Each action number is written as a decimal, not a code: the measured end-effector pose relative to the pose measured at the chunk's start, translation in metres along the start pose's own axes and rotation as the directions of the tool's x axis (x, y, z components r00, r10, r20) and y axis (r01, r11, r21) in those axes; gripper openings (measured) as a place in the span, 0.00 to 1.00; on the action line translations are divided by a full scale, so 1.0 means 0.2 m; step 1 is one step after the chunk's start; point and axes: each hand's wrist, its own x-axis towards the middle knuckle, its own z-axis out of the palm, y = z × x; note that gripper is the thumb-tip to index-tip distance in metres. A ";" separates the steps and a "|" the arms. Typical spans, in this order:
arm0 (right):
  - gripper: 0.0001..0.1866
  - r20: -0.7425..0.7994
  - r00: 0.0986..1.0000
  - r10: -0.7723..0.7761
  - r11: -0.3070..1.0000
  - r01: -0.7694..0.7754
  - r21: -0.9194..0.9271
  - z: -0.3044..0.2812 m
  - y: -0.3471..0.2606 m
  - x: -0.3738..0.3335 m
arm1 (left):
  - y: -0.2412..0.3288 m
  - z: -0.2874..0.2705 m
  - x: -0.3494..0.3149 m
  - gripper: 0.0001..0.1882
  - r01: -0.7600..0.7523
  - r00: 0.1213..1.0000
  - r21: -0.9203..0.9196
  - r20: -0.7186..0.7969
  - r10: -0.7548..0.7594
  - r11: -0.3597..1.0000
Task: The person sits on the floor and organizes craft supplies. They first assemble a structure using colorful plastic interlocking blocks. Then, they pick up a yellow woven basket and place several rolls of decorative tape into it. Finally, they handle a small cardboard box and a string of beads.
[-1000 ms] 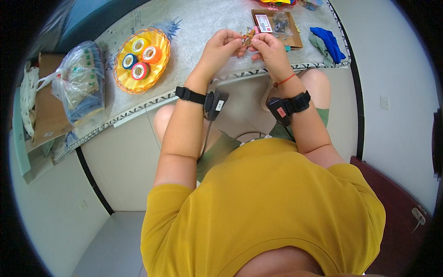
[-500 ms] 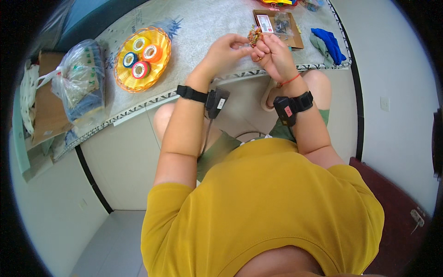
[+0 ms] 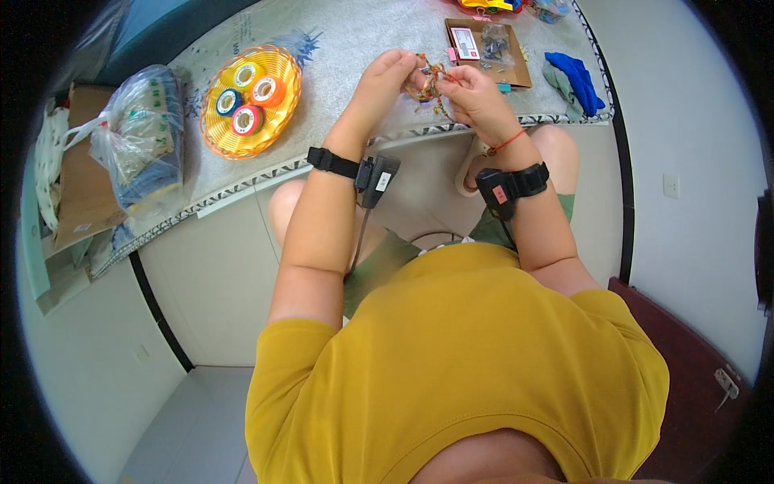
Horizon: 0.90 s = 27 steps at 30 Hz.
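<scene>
Between my hands, above the near part of the table, is a loose, multicoloured beaded string (image 3: 434, 79), looped and tangled, with a short strand hanging down. My left hand (image 3: 387, 79) pinches its left side with thumb and fingers. On the other side, my right hand (image 3: 480, 98) grips it with closed fingertips. A red cord circles my right wrist. Just beyond my right hand lies a shallow cardboard tray (image 3: 516, 74) holding a clear bag of small dark pieces (image 3: 496, 44), a white card (image 3: 464, 43) and small loose bits.
To the left is a yellow woven basket (image 3: 211, 129) with several coloured tape rolls (image 3: 266, 92). Farther left stand a tied plastic bag (image 3: 149, 137) and an open cardboard box (image 3: 93, 173). Blue cloth (image 3: 576, 77) lies at the right edge; colourful items (image 3: 492, 6) sit at the back.
The bunched string has been spread out between my hands, and a strand now hangs. My left hand has moved slightly up and now grips it; my right hand has shifted slightly down.
</scene>
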 end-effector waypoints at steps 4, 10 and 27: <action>0.10 0.072 0.996 0.050 0.994 -0.043 -0.097 -0.01 0.01 0.00 | 0.00 -0.01 -0.01 0.12 0.017 0.999 0.013 0.031 -0.018 1.000; 0.08 -0.062 0.995 -0.075 0.991 0.081 0.106 0.02 -0.03 -0.01 | 0.04 0.03 -0.03 0.06 -0.010 0.997 0.090 -0.073 0.016 0.996; 0.12 -0.013 0.999 0.031 0.919 -0.023 0.393 -0.04 -0.05 -0.04 | 0.05 -0.01 -0.03 0.05 -0.062 0.983 -0.032 -0.177 0.055 0.998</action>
